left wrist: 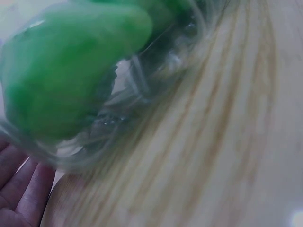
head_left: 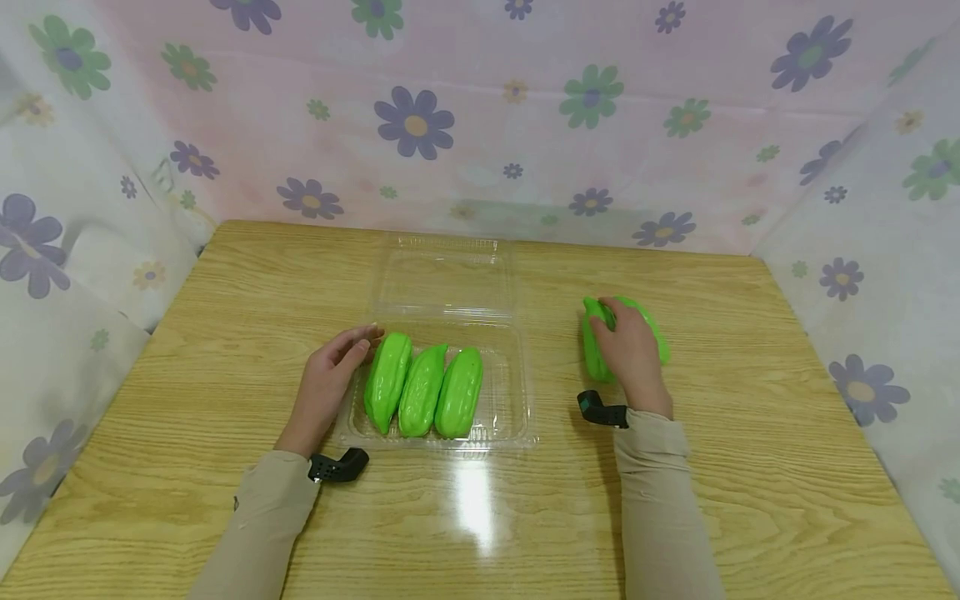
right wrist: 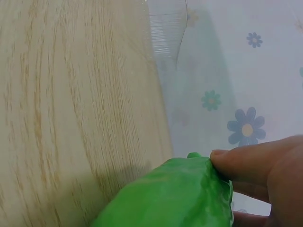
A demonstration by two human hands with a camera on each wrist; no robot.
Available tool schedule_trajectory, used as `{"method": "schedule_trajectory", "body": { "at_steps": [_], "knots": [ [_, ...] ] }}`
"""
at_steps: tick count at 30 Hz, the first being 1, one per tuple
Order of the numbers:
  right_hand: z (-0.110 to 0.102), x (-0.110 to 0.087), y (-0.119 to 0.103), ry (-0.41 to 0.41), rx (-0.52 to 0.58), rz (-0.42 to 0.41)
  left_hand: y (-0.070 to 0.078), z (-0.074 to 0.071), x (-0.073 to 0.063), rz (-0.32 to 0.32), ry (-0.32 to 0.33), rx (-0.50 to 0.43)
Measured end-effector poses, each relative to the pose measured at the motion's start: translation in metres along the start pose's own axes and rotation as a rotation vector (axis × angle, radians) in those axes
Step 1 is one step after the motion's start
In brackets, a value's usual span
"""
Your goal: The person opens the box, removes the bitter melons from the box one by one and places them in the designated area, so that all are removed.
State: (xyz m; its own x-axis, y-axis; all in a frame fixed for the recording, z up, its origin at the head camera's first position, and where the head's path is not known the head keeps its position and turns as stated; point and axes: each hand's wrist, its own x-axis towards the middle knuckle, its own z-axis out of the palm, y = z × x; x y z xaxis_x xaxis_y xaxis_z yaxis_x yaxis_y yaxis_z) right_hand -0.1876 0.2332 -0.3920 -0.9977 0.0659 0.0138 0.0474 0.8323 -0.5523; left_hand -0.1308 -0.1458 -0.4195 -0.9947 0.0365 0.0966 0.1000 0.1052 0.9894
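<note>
My left hand (head_left: 328, 375) rests along the left side of a clear plastic clamshell box (head_left: 512, 392), its fingers extended at the rim. In the box's base, three bright green, ridged, elongated vegetables, like bitter melons (head_left: 423, 392), lie side by side from the left wall to past the middle. Off to the right, my right hand (head_left: 633, 354) grips another green vegetable (head_left: 592, 346) on the table. The right wrist view has the thumb (right wrist: 232, 163) against the stem end of this vegetable (right wrist: 175, 198). One more green vegetable (head_left: 663, 342) lies under and beyond that hand, partly hidden.
The box's transparent lid (head_left: 446, 279) lies folded back toward the rear of the wooden table (head_left: 570, 500). A flowered curtain (head_left: 487, 125) hangs behind the table and along both sides. Each wrist wears a black camera.
</note>
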Motion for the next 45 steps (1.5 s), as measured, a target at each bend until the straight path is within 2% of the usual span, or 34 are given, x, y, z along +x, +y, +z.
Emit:
{"method": "schedule_trajectory", "body": {
  "at_steps": [8, 26, 45],
  "knots": [
    [0.0015, 0.0016, 0.0033, -0.002, -0.005, 0.035, -0.0002, 0.0001, 0.0001, -0.004, 0.001, 0.006],
    [0.002, 0.0016, 0.0037, 0.021, -0.003, 0.042, -0.0026, -0.0002, 0.0006, -0.006, 0.002, 0.002],
    [0.0025, 0.0034, 0.0068, -0.024, 0.0, 0.044, -0.0026, -0.0003, 0.0008, -0.009, -0.001, 0.015]
  ]
}}
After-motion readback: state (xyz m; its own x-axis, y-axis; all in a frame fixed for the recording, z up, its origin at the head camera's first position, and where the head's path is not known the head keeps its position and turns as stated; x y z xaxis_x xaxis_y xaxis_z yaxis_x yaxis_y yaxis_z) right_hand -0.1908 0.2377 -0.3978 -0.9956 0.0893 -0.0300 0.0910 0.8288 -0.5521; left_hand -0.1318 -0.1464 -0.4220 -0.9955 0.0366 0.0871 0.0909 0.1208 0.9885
